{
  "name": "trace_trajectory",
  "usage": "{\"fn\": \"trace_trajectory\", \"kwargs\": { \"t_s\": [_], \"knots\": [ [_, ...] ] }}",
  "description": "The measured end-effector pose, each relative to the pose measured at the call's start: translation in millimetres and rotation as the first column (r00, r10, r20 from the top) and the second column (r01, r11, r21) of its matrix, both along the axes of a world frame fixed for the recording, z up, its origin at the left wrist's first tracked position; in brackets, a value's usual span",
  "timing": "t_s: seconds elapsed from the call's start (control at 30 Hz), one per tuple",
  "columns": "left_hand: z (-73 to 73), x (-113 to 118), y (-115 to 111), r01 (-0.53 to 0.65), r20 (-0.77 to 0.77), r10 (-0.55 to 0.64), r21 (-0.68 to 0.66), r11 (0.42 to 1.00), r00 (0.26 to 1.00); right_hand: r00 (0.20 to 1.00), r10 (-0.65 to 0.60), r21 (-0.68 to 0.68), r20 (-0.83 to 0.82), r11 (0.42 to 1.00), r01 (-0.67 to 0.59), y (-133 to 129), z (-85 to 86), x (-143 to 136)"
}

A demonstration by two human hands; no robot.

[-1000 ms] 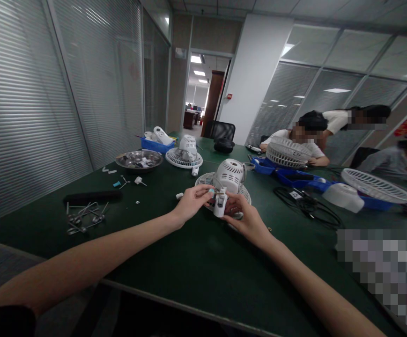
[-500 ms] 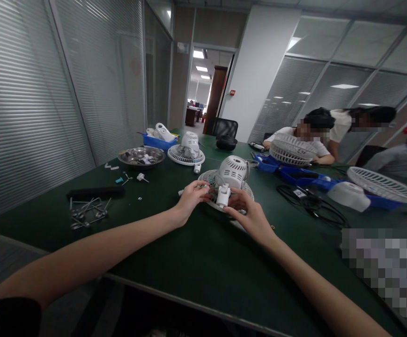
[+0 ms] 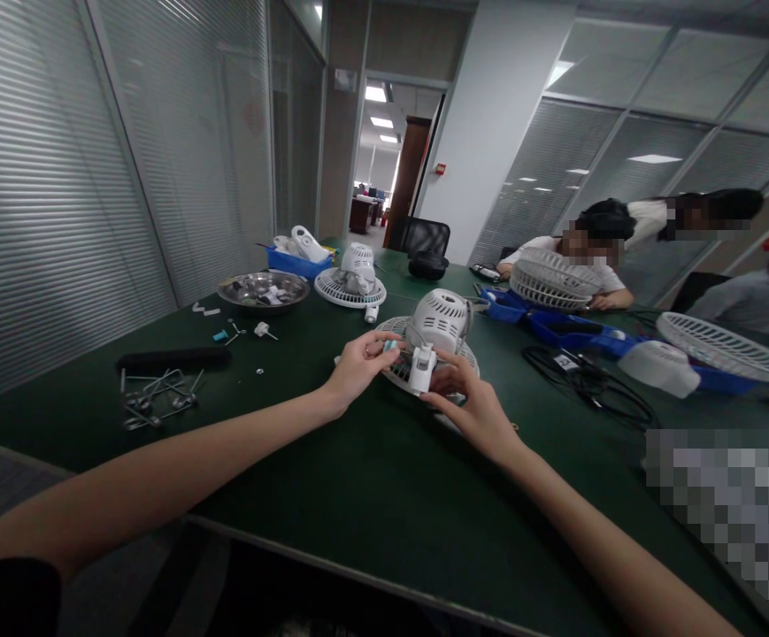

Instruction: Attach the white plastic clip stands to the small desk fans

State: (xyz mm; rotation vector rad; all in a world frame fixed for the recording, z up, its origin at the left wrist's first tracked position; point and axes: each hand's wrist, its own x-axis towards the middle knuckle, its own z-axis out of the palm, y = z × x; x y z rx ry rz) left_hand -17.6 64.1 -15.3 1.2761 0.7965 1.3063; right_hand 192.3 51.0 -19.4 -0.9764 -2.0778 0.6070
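Note:
A white fan head (image 3: 442, 320) lies face down on its round grille (image 3: 469, 358) on the green table. My right hand (image 3: 467, 398) is closed around the white neck joint (image 3: 422, 367) that sticks out toward me from the fan head. Just left of the joint, my left hand (image 3: 361, 367) pinches a small light-blue piece (image 3: 390, 345) between thumb and fingers, close to the joint but apart from it. Its exact kind is too small to make out. My right fingertips are partly hidden behind the joint.
Behind stands a second fan head (image 3: 358, 265). To the left are a metal dish (image 3: 231, 303) of small parts, a blue bin (image 3: 297, 263), a black bar (image 3: 172, 357) and bent metal rods (image 3: 158, 398). Black cables (image 3: 583, 380) and a loose grille (image 3: 729, 345) lie right; co-workers sit beyond.
My left fingers have shifted slightly, and the light-blue piece between them now shows more clearly. The neck joint has turned a little in my right hand. The view has moved slightly.

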Motion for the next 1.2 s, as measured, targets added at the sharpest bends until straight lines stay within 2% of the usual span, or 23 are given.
{"fn": "trace_trajectory", "kwargs": {
  "t_s": [0.07,0.13,0.27,0.4,0.53,0.73,0.87,0.93,1.0,1.1,1.2],
  "knots": [
    [1.4,-0.3,-0.7,0.006,-0.006,-0.006,0.046,0.999,1.000,1.000,0.008,0.004,0.009,1.000,-0.008,0.1,-1.1,-0.1],
    [1.4,1.5,-3.2,0.027,0.047,-0.027,-0.012,1.000,0.999,1.000,0.014,0.004,0.006,1.000,-0.014,0.4,-2.3,-0.2],
    [-0.4,7.1,-8.4,0.105,0.264,-0.054,-0.181,0.978,0.963,1.000,0.009,0.011,0.003,1.000,-0.009,1.5,-3.8,0.4],
    [-1.6,8.5,-6.2,0.161,0.440,-0.069,-0.174,0.972,0.895,1.000,0.017,0.012,0.006,1.000,-0.017,2.2,-4.3,0.9],
    [-0.1,5.8,-0.9,0.137,0.421,-0.056,-0.164,0.977,0.905,1.000,0.005,0.002,-0.007,1.000,-0.005,2.4,-5.0,-0.3],
    [7.2,2.7,-1.6,0.084,0.202,-0.058,-0.125,0.989,0.978,1.000,-0.022,-0.011,-0.002,1.000,0.022,0.7,-4.0,-2.0],
    [9.8,4.0,-6.3,0.035,0.140,-0.020,-0.105,0.994,0.990,1.000,-0.024,-0.016,-0.011,1.000,0.024,-0.8,-4.5,-3.6],
    [9.3,4.1,-6.2,0.021,0.159,0.000,-0.130,0.991,0.987,1.000,-0.020,-0.009,-0.011,1.000,0.020,-1.3,-5.4,-4.5],
    [6.9,3.6,-3.2,0.028,0.240,0.021,-0.200,0.979,0.971,1.000,-0.020,0.004,-0.007,1.000,0.020,-1.5,-6.6,-5.1],
    [0.7,2.6,4.2,0.110,0.408,0.034,-0.326,0.939,0.912,0.999,-0.024,0.022,-0.027,0.999,0.024,-0.7,-8.8,-5.0],
    [-3.7,2.5,9.0,0.195,0.483,0.018,-0.387,0.901,0.876,0.998,-0.034,0.039,-0.052,0.999,0.036,1.0,-10.9,-4.1]
  ]
}}
